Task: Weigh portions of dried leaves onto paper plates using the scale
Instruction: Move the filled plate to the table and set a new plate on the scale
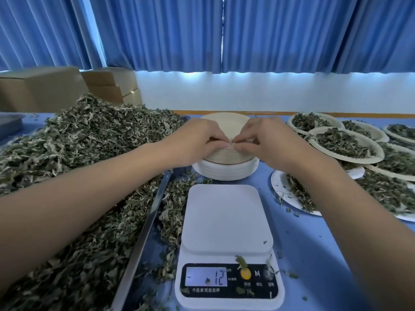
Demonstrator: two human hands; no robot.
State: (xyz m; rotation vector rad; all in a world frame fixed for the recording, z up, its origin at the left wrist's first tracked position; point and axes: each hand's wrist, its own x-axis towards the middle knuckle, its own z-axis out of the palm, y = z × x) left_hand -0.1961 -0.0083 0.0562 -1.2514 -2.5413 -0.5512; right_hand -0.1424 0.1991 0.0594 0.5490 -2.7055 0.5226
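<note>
As hands meet atop plate stack [224,157] | left hand [197,143]: pinching top plate [226,125] | right hand [268,143]: pinching same

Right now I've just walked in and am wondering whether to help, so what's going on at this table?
A person is weighing out portions. The left hand and the right hand both pinch the near edge of the top plate on the stack of paper plates behind the scale, apparently to separate one. The scale holds no plate, and its display reads minus 12. A heap of dried leaves fills the metal tray on the left; filled plates sit on the right.
</note>
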